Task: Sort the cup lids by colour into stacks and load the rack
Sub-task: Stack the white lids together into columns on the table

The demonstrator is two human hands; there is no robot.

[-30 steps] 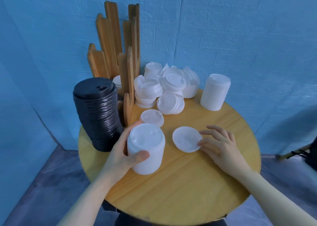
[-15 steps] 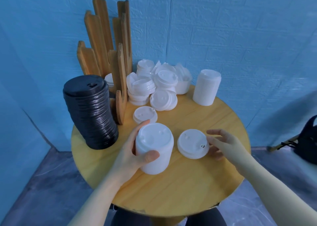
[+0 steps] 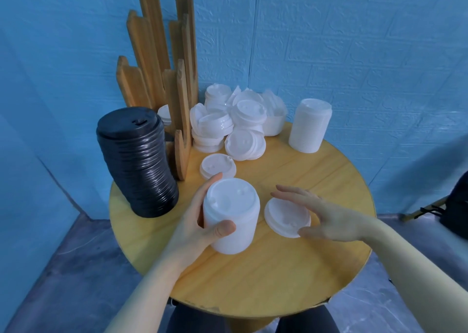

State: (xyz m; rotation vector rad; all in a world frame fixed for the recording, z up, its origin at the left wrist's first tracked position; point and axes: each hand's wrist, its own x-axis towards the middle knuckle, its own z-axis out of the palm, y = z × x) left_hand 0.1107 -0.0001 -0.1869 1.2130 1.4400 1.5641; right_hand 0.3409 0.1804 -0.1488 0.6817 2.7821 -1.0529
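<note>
My left hand (image 3: 200, 221) grips a stack of white lids (image 3: 231, 224) standing on the round wooden table (image 3: 291, 269). Just right of it lies a small pile of white lids (image 3: 285, 217); my right hand (image 3: 326, 216) hovers over its right side, thumb at the lid's rim and fingers spread above it. A tall stack of black lids (image 3: 138, 163) stands at the left. The wooden rack (image 3: 164, 79) rises behind it, with a white lid (image 3: 164, 112) showing inside. Loose white lids (image 3: 233, 122) are heaped at the back.
A second tidy white stack (image 3: 310, 126) stands at the back right near the blue wall. One small pile of white lids (image 3: 217, 167) lies in front of the rack. A dark bag (image 3: 455, 206) sits on the floor to the right.
My right hand has risen from beside the small pile and now arches over it. The left hand keeps its hold on the white stack. The camera has shifted slightly.
</note>
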